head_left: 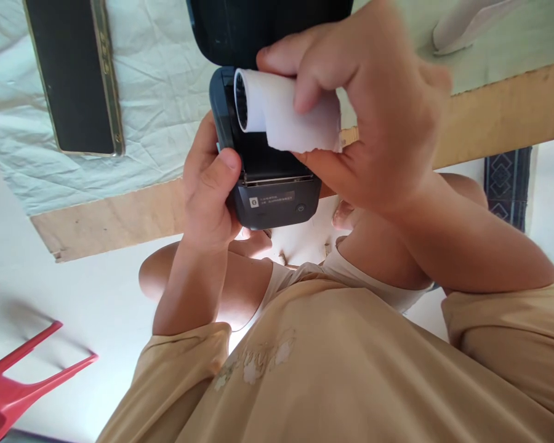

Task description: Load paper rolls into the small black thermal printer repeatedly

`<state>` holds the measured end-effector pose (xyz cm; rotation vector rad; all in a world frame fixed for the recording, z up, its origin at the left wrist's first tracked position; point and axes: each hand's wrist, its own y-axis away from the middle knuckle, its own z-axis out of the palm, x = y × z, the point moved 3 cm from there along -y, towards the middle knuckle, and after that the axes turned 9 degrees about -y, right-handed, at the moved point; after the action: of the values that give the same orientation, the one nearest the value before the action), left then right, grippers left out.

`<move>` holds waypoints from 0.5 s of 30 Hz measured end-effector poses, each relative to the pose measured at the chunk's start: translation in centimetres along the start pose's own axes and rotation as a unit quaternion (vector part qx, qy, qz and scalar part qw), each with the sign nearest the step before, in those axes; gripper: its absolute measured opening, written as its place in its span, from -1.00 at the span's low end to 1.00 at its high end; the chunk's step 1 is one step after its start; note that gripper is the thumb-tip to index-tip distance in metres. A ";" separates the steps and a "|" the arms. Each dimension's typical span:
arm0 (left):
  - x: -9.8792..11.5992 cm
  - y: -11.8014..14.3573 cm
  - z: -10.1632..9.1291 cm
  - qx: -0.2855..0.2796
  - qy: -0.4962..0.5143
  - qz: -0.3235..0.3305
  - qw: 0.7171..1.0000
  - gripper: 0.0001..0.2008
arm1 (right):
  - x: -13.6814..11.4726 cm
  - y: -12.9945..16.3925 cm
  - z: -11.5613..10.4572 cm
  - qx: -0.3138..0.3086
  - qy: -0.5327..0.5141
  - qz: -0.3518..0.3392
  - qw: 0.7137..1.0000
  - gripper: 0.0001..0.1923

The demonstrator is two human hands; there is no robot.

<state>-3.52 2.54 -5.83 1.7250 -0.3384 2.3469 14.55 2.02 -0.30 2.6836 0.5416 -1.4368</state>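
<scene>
A dark portable label printer [277,206] is held over the table's edge, its black lid [268,31] swung up and away from me. My left hand [210,191] wraps round the printer's left side, thumb on the near left rim. In my right hand [369,104] is a white paper roll [277,104], pinched between the thumb and fingers. The roll lies across the top of the printer's open bay, a torn loose end hanging toward me. Its hollow core faces left. Whether the roll touches the bay floor is hidden.
A phone [71,74] lies on the pale cloth [152,92] at the left. Another curled white paper [466,24] sits at the back right. The table's bare wooden edge [111,215] runs across. A red plastic stool [23,381] stands on the floor, lower left.
</scene>
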 end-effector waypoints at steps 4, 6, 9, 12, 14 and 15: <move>-2.1 -0.9 -1.3 0.018 -0.018 0.041 0.999 -0.39 | -0.9 0.1 -0.2 0.038 0.117 -0.071 0.990 -0.68; -2.4 -1.0 -1.1 0.051 -0.023 0.019 0.998 -0.31 | -1.0 0.3 0.0 0.056 0.146 -0.107 0.982 -0.65; -2.0 -0.9 0.2 0.092 -0.009 -0.003 0.996 -0.18 | -1.1 0.9 0.1 0.131 0.175 -0.186 0.958 -0.60; -1.5 -0.8 1.5 0.094 -0.007 -0.002 0.996 -0.14 | -1.2 1.6 0.8 0.166 0.157 -0.234 0.945 -0.63; -1.5 -0.7 1.9 0.091 -0.014 -0.002 0.996 -0.14 | -1.2 2.1 1.4 0.173 0.139 -0.253 0.942 -0.65; -1.5 -0.6 1.9 0.091 -0.016 -0.003 0.996 -0.15 | -1.2 2.3 1.7 0.180 0.130 -0.265 0.938 -0.67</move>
<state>-1.15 2.52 -6.63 1.8417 -0.1273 2.4135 13.37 -0.84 -0.59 3.2128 1.2121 -1.3941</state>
